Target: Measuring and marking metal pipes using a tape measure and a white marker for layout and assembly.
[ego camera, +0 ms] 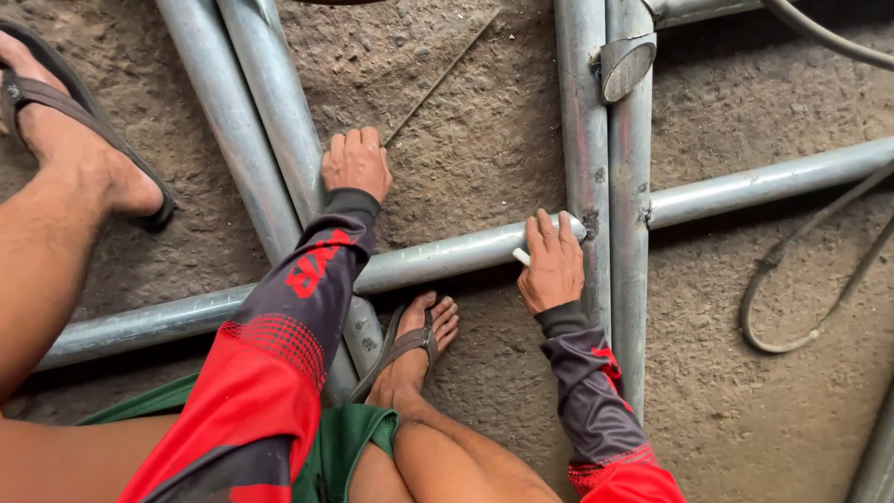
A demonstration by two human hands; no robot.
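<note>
So, biggest stuff first, smallest last:

Ground point(484, 121): rough brown dirt or gritty concrete is seen under everything, filling the whole view.

Long crosswise pipe point(438, 256): a galvanized grey tube is laid from the near left to the far right, crossing over or under the other pipes; which one sits on top can't quite be told.

Upright pair of pipes point(605, 168): two grey tubes are set side by side at right, running from far to near, with a cut, capped stub point(624, 65) sitting at the far end.

Slanted pair of pipes point(256, 121): two more tubes are angled from the far left down toward the near middle.

Cable point(801, 307): a dark hose or cord is looped on the ground at right, well apart from both hands.

Sandalled foot point(414, 345): it's planted near the crosswise pipe, just near of it, between the two arms.

Left hand point(357, 163): fingers are curled under and pressed knuckles-down on the ground and against the slanted pipe; nothing is held.

Right hand point(551, 265): it's rested on the crosswise pipe, right by the joint with the upright pair, fingers closed together.

White stick point(521, 255): a small chalk-like piece is pinched in the right hand, touching the crosswise pipe.
</note>
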